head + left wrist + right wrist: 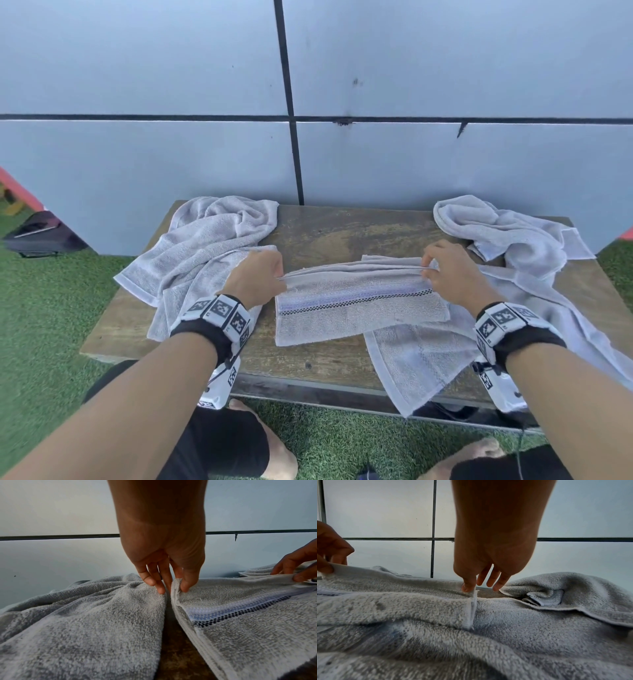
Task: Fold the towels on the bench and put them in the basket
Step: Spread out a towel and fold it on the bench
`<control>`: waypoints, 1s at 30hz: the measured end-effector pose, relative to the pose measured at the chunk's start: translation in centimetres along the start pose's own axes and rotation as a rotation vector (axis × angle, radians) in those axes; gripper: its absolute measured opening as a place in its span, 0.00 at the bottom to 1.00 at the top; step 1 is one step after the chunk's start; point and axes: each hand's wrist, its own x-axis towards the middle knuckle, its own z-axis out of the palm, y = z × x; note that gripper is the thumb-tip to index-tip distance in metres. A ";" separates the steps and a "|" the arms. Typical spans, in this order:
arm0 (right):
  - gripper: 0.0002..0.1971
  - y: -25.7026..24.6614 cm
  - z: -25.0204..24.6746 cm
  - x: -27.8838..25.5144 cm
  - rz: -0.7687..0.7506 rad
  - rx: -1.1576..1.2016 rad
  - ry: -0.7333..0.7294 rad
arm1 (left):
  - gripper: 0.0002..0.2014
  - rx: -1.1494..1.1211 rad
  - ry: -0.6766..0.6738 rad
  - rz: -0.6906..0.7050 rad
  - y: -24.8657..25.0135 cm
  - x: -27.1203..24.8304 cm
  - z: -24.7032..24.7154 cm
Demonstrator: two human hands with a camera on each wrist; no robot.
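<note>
A small grey towel (359,308) with a blue and checkered stripe lies partly folded in the middle of the wooden bench (342,229). My left hand (263,274) pinches its upper left corner, and my right hand (445,270) pinches its upper right corner, so the far edge is lifted a little between them. In the left wrist view the thumb and fingers (187,584) clamp the towel's (240,615) hem. The right wrist view has the thumb (468,585) pressed on the towel's (393,604) edge. No basket is in view.
A crumpled grey towel (205,246) lies at the bench's left end, another (507,233) at the right end. A further towel (421,359) hangs over the front edge. A tiled wall (308,102) stands behind. Artificial grass (51,325) surrounds the bench, with a dark bag (37,233) at left.
</note>
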 end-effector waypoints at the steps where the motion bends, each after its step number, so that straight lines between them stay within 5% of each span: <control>1: 0.08 0.0 0.0 0.2 0.000 -0.006 -0.011 | 0.13 -0.002 0.000 -0.003 -0.1 0.1 0.0; 13: 0.10 -0.9 0.6 2.1 0.058 0.023 -0.024 | 0.17 0.015 -0.027 -0.026 -0.3 0.8 0.2; 21: 0.10 -1.6 -2.7 1.2 -0.014 0.071 0.100 | 0.14 -0.085 0.016 -0.023 0.7 0.9 -2.2; 26: 0.07 -3.0 -7.5 -0.2 -0.083 0.155 0.304 | 0.06 -0.235 0.157 0.043 2.8 -0.4 -6.1; 30: 0.05 -3.6 -10.6 -2.2 -0.158 0.181 0.469 | 0.11 -0.196 0.354 0.154 4.3 -1.5 -8.7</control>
